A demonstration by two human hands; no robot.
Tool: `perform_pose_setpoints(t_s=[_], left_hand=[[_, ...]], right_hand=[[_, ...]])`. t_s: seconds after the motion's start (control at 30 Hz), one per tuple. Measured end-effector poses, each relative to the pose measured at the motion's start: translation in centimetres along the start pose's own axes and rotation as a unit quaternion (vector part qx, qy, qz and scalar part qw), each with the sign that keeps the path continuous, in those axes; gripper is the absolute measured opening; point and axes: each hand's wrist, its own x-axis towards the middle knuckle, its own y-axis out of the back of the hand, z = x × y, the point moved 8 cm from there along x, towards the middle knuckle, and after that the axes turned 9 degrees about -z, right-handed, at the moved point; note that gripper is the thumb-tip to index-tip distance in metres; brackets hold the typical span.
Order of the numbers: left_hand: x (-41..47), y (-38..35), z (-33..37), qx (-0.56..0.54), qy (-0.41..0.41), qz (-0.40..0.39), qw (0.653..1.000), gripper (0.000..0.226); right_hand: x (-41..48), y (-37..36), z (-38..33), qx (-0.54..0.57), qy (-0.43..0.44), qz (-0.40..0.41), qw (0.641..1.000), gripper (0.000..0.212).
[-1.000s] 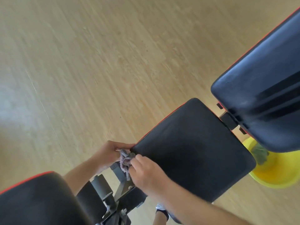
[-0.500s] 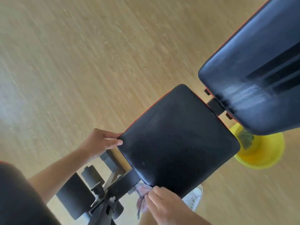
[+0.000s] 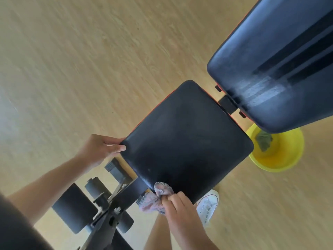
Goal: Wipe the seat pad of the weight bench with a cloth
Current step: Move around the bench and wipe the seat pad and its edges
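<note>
seat pad [image 3: 187, 141] top open, backrest [image 3: 277, 65] crowding far edge, floor [image 3: 72, 69] left bare

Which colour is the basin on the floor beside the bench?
The basin is bright yellow, seen clearly in the head view, at the right of the seat pad.

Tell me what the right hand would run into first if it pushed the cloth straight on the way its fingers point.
The right hand points up across the seat pad, so the cloth would slide along bare black padding first. Beyond the far edge sits the back pad, though depth there is unclear.
</note>
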Motion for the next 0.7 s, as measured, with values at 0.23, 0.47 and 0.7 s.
perform_pose_setpoints(t_s=[0.23, 0.47, 0.7], left_hand=[[-0.1, 0.2, -0.1, -0.015, -0.006, 0.008, 1.000, 0.031], [-0.1, 0.1, -0.4, -0.028, -0.004, 0.008, 1.000, 0.028], [0.2, -0.1, -1.7, -0.074, -0.025, 0.021, 0.997, 0.024]], right_hand=[[0.2, 10.5, 15.4, -0.125, -0.043, 0.064, 0.989, 0.013], [8.6, 14.7, 17.9, -0.099, -0.254, 0.182, 0.945, 0.046], [26.4, 11.0, 4.0, -0.113, -0.095, -0.057, 0.987, 0.019]])
